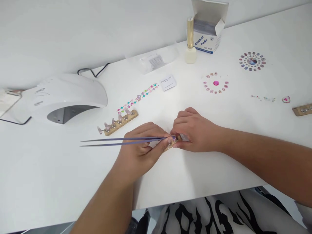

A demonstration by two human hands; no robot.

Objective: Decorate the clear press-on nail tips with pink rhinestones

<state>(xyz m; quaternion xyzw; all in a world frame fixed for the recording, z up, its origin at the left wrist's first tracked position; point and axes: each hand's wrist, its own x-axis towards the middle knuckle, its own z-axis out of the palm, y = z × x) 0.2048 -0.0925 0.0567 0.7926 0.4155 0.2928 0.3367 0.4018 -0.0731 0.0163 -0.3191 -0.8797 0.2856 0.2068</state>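
Note:
My left hand [140, 154] pinches a pair of purple tweezers [124, 139] near the closed end, and their two thin tips point left, apart. My right hand [198, 131] is closed, thumb and fingers around the end of a small wooden nail stand [179, 138]. Both hands meet at this stand, so most of it is hidden. Small shiny bits show at my fingertips, too small to make out. Left of my hands, a second wooden nail stand [122, 123] carries several clear pinkish false nails, tilted upward.
A white nail lamp [73, 92] stands at left. Flower stickers [137, 97] and an alcohol pad packet [168, 82] lie ahead. Behind are a gold-capped bottle [190, 42] and an alcohol pads box [207, 39]. Gem stickers [215, 83] and another wooden stand [302, 110] are at right.

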